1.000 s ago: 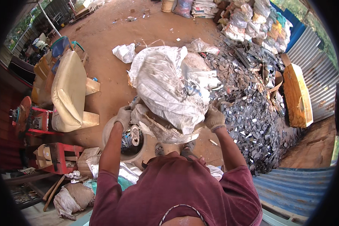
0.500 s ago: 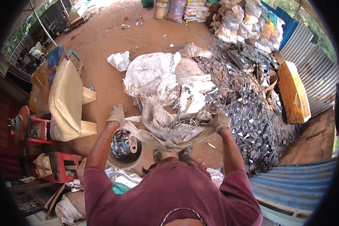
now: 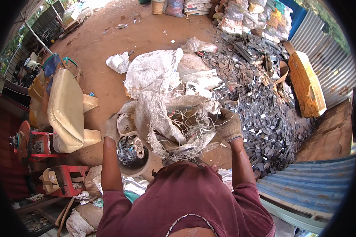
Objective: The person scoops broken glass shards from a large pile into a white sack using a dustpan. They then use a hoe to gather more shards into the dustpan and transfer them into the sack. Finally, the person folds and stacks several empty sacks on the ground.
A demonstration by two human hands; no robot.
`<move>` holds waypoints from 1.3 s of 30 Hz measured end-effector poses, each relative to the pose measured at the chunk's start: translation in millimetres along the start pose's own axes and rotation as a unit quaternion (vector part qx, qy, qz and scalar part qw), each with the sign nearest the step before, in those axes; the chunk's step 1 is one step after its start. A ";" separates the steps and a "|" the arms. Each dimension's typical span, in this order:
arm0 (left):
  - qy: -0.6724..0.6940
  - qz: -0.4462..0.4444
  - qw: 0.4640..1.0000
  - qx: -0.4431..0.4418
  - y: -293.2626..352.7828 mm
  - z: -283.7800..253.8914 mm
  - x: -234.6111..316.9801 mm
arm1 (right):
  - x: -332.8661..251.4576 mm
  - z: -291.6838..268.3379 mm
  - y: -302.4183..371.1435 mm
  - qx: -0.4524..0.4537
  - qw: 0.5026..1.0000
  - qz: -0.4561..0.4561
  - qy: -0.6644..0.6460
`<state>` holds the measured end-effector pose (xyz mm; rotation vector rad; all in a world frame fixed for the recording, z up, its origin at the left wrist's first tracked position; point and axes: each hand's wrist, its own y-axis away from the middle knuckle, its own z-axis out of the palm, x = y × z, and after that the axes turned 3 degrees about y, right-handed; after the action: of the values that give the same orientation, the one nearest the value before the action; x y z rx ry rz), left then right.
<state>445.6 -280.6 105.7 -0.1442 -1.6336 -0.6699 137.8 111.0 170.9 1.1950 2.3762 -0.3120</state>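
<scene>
Before me a frayed, off-white woven sack (image 3: 154, 118) is held up with its mouth gaping. Tangled pale strings or wires (image 3: 184, 123) show inside the mouth. My left hand (image 3: 112, 127), in a knitted work glove, is closed on a stretched-out edge of the sack. My right hand (image 3: 228, 125), gloved too, grips the opposite side of the rim, its fingers partly hidden by the fabric. Below my left hand stands a round bucket (image 3: 145, 162) holding dark and shiny scrap pieces (image 3: 126, 152).
A large heap of dark broken shards (image 3: 265, 130) spreads to the right, beside a yellow wooden block (image 3: 306, 85). White sacks (image 3: 154, 71) lie just ahead. At left are a cream padded chair (image 3: 67, 110) and a red frame (image 3: 71, 177). Filled bags (image 3: 245, 15) are stacked behind.
The sack's mouth has been raised and spread wider, showing more of the strings inside. Both hands have come closer together, the right one rising a little.
</scene>
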 end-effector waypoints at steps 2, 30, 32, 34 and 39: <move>-0.172 0.034 0.982 0.072 14.7 12.8 14.1 | 4.7 11.2 -6.0 -0.034 0.998 -0.008 0.057; -0.475 0.459 0.750 -0.016 40.2 120.7 -29.2 | 70.0 -49.3 59.7 0.052 0.998 0.001 0.024; -0.522 0.340 0.773 -0.117 64.2 49.4 -127.6 | 107.5 7.1 112.1 -0.166 0.985 0.026 0.045; -0.487 0.351 0.792 -0.113 79.8 1.3 -206.0 | 156.1 64.2 153.3 -0.201 0.973 0.090 0.072; -0.264 0.129 0.943 0.153 34.6 67.5 -140.4 | 139.5 54.4 75.9 -0.139 0.978 0.123 -0.094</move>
<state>429.9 -179.3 -16.5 -0.3262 -2.1647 -0.1702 142.7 232.1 54.9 1.2464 2.0064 -0.0089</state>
